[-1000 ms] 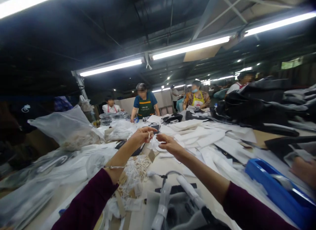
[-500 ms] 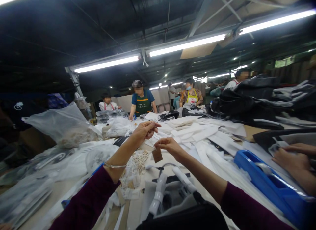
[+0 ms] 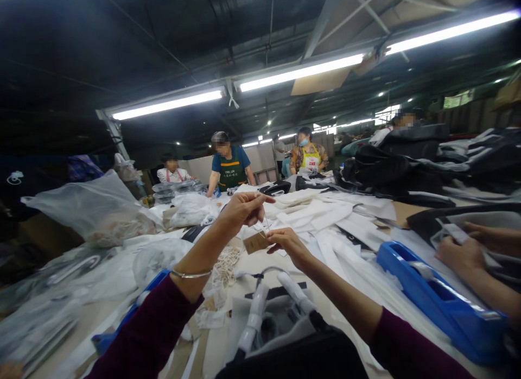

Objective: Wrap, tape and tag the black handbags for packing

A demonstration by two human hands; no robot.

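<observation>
From where I stand, calling straight ahead of the worker twelve, the brown tag (image 3: 255, 242) hangs in the air over the table, between and just below the two hands. It lies at about five o'clock from the left hand (image 3: 246, 208) and at nine from the right hand (image 3: 291, 244), which is clearly the nearer, its fingertips touching the card's right end. The tag's long axis runs close to nine-to-three, its right end a little higher.

The right thumb and finger are pinched together there; whether they grip the card's edge or the cord beside it, I can't tell. The left hand, partly curled with its forefinger pointing towards three, grasps a thin string (image 3: 267, 221) that runs down to the tag.

Towards six sits a black bag (image 3: 301, 360) with wrapped handles (image 3: 253, 322). A tangle of cords (image 3: 228, 262) lies near seven, a blue tape dispenser (image 3: 439, 303) at about four, and past it a co-worker's hand (image 3: 464, 257).
</observation>
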